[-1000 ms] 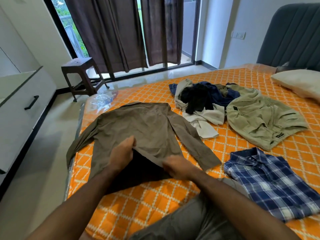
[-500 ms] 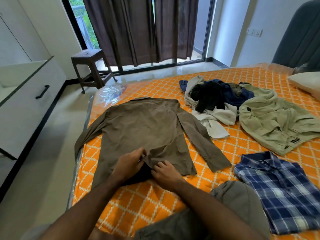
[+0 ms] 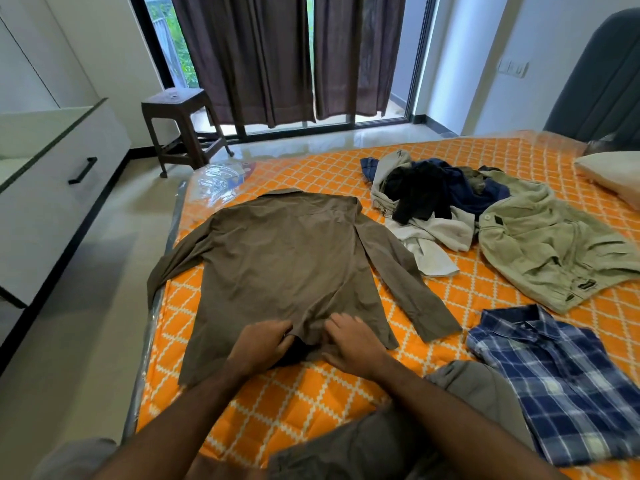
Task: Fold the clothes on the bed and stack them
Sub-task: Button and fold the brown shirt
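Two hands worked the long-sleeved brown cotton shirt (image 3: 287,258) at six o'clock: your left hand (image 3: 260,344) pinched its hem, your right hand (image 3: 353,344) pressed flat-fingered; smoothing first would sharpen folds.

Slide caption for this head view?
Both hands, left hand and right hand, work the brown shirt hem beside a folded plaid shirt.

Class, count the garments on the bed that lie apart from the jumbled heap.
3. The brown shirt spread flat at the left edge, the olive jacket on the right, the folded blue plaid shirt nearest. The heap may hide others.
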